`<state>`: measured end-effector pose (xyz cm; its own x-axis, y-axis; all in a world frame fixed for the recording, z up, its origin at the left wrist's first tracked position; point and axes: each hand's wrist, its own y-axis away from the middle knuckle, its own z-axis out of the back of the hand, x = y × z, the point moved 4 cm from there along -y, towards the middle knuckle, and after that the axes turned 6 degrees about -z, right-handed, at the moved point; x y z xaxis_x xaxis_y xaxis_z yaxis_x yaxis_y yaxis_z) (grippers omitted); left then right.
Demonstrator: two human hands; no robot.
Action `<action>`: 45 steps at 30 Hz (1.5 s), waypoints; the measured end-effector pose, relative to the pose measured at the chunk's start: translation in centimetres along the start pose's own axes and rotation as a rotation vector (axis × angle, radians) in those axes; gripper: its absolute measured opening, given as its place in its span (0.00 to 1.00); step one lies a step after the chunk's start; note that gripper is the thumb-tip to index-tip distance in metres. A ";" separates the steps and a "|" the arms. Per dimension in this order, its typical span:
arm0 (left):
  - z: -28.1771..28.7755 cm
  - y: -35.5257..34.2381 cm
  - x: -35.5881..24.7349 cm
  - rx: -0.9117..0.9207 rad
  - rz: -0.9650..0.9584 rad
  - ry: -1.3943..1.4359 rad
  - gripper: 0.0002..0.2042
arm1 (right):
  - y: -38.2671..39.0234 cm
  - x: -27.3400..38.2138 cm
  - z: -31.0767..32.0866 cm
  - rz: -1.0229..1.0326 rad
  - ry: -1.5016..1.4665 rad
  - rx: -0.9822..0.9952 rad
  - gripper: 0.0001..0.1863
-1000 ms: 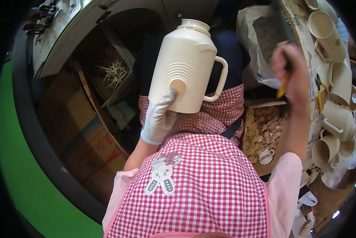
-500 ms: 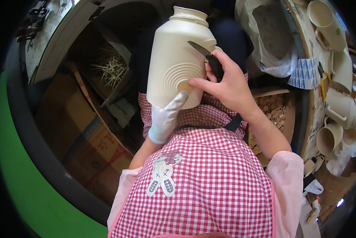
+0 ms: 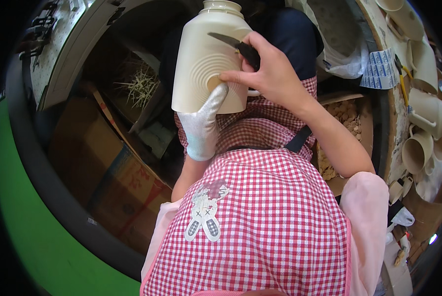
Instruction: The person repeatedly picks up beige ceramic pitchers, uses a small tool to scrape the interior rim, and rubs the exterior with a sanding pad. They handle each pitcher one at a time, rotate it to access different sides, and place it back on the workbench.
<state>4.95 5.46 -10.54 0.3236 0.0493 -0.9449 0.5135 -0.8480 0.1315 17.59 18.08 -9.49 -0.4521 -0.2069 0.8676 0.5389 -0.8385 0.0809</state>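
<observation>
A cream plastic jug (image 3: pixel 196 49) with a ringed relief stands tilted slightly over my lap. My gloved left hand (image 3: pixel 203 118) grips its lower part, thumb up at the round tan disc (image 3: pixel 214 83) in the rings' centre. My bare right hand (image 3: pixel 263 69) is closed on a black-handled knife (image 3: pixel 248 54), its blade across the jug's upper body, while my right thumb rests at the disc's edge. The jug's handle is mostly hidden behind my right hand.
At right, a bench edge (image 3: pixel 378 29) carries several cream jugs (image 3: pixel 425 113) and yellow-handled pliers (image 3: pixel 403 84). A plastic bag (image 3: pixel 339 49) and a box of tan discs (image 3: pixel 339 118) are beside my knees. At left are straw-like scraps (image 3: pixel 139 86), cardboard (image 3: pixel 92 158) and tools (image 3: pixel 36 34).
My right hand has come from the right side onto the jug with the knife, its thumb now at the disc. The jug and my left hand have shifted up in view.
</observation>
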 end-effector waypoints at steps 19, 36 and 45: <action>-1.6 0.8 -1.6 -0.012 0.125 0.096 0.21 | 8.3 0.8 1.0 -0.187 -0.448 0.246 0.25; -0.8 0.4 -1.8 -0.059 -0.043 -0.086 0.18 | 6.7 1.8 1.4 0.070 -0.231 0.160 0.27; 0.4 2.1 -3.5 0.028 0.172 0.133 0.24 | -1.2 -5.7 8.7 -0.137 -1.011 0.260 0.43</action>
<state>4.56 3.32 -7.08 0.5077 -0.0297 -0.8610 0.4200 -0.8641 0.2775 25.66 24.64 -10.25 0.2179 0.4986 0.8390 0.7183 -0.6639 0.2080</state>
